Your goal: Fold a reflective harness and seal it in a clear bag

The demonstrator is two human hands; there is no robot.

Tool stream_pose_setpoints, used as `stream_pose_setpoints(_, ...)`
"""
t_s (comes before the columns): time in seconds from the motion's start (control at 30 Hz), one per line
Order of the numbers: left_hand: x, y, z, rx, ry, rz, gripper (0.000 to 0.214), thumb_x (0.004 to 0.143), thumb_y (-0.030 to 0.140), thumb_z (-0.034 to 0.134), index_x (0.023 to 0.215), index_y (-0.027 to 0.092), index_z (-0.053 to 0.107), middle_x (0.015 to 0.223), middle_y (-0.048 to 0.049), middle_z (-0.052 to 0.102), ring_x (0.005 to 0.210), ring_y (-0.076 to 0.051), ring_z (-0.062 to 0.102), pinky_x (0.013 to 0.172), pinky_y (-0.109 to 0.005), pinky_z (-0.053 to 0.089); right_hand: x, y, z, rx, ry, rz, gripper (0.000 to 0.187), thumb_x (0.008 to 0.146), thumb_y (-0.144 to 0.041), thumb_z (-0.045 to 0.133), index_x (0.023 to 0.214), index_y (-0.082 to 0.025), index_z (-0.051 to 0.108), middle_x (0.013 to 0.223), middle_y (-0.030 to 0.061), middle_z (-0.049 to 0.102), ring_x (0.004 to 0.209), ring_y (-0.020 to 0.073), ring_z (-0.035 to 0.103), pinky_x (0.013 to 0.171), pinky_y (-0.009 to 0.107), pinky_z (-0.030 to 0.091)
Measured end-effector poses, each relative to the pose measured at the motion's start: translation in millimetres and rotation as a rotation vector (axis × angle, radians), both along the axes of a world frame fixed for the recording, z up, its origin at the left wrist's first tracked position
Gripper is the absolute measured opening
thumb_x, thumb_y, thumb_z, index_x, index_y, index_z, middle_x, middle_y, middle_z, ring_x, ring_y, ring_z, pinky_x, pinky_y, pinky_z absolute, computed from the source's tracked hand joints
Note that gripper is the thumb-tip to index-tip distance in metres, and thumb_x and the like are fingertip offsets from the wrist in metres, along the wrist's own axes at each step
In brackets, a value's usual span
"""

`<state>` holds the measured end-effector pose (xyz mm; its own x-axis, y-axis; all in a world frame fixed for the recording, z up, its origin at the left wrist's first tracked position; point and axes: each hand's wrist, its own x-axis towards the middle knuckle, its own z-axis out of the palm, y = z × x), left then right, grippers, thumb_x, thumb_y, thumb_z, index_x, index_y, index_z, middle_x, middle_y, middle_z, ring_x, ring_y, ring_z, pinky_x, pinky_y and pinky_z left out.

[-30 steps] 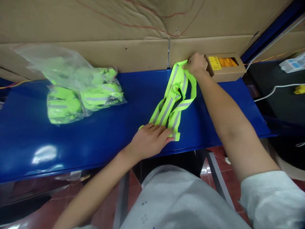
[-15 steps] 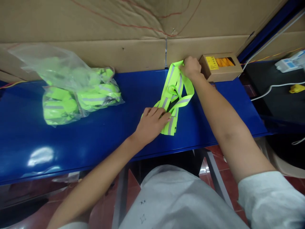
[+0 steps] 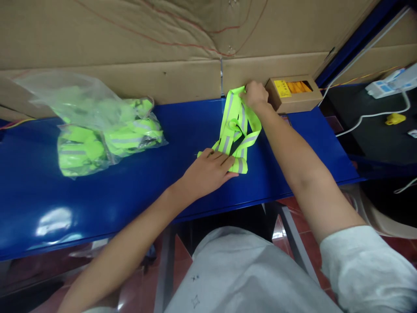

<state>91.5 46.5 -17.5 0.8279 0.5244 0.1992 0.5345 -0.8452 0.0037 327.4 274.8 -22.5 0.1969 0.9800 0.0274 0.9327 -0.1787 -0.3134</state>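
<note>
A neon-yellow reflective strap harness (image 3: 228, 117) with grey stripes lies in folded lengths on the blue table. My left hand (image 3: 210, 169) is on its near end, fingers bent over the straps, with the end folded up beside the fingertips. At the far end, my right hand (image 3: 256, 94) is closed on the top of the straps, near the cardboard wall. A loose loop of strap curves out below the right wrist. The left thumb lies along the near edge of the fold.
Clear plastic bags (image 3: 81, 150) of similar neon-yellow straps sit on the left of the blue table (image 3: 137, 187). A small cardboard box (image 3: 295, 93) with orange contents stands by the right hand. Behind is a cardboard wall (image 3: 182, 80). A white cable (image 3: 361, 117) crosses the dark table at right.
The near end of the straps, which stuck out flat past my left hand, is now folded up under its fingers. My right hand keeps hold of the far end. The view has shifted slightly.
</note>
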Motion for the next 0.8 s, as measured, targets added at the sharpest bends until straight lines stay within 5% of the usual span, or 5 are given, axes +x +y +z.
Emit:
stream_pose_setpoints(0.13,14.4,22.0,13.6,-0.149,-0.003,0.013,0.042,0.111,0.045,0.044,0.105,0.017,0.074,0.100,-0.0074,0.079,0.097,-0.026,0.073,0.080,-0.038,0.045,-0.1,-2.4,2.4,-0.019,0.001,0.011,0.036,0.100,-0.039,0.073,0.127,-0.014,0.075,0.136,0.0210,0.071,0.131,0.0373,0.066,0.107,0.051,0.052)
stream_pose_setpoints(0.3,41.0,57.2,5.3,-0.153,0.025,0.149,0.048,0.106,0.044,0.046,0.076,0.018,0.073,0.071,-0.0069,0.072,0.067,-0.024,0.067,0.059,-0.035,0.033,0.4,-4.3,3.0,-0.029,0.001,0.040,0.046,0.105,-0.045,0.067,0.133,-0.010,0.071,0.140,0.0247,0.068,0.132,0.0355,0.065,0.108,0.048,0.050)
stream_pose_setpoints(0.53,53.5,77.7,-8.2,-0.025,-0.016,0.122,0.038,0.110,0.044,0.048,0.120,0.013,0.068,0.122,-0.0183,0.071,0.109,-0.032,0.069,0.086,-0.040,0.046,1.2,-4.2,1.4,-0.014,-0.004,0.041,0.035,0.103,-0.039,0.069,0.127,-0.014,0.074,0.134,0.0210,0.072,0.129,0.0345,0.067,0.107,0.047,0.052)
stream_pose_setpoints(0.7,44.1,66.4,-12.3,0.026,-0.059,0.037,0.037,0.111,0.044,0.048,0.116,0.013,0.067,0.116,-0.0178,0.072,0.111,-0.033,0.068,0.094,-0.043,0.045,1.0,-3.7,0.1,0.001,0.005,0.041,0.034,0.103,-0.036,0.069,0.126,-0.011,0.073,0.133,0.0222,0.071,0.131,0.0370,0.067,0.108,0.050,0.052)
stream_pose_setpoints(0.8,33.1,55.1,-17.7,-0.019,-0.112,0.017,0.057,0.102,0.062,0.059,0.130,0.013,0.065,0.130,-0.0183,0.071,0.121,-0.034,0.066,0.104,-0.047,0.044,0.9,-3.8,0.6,-0.002,0.018,0.045,0.032,0.101,-0.033,0.071,0.123,-0.010,0.073,0.131,0.0222,0.072,0.129,0.0368,0.068,0.108,0.050,0.052)
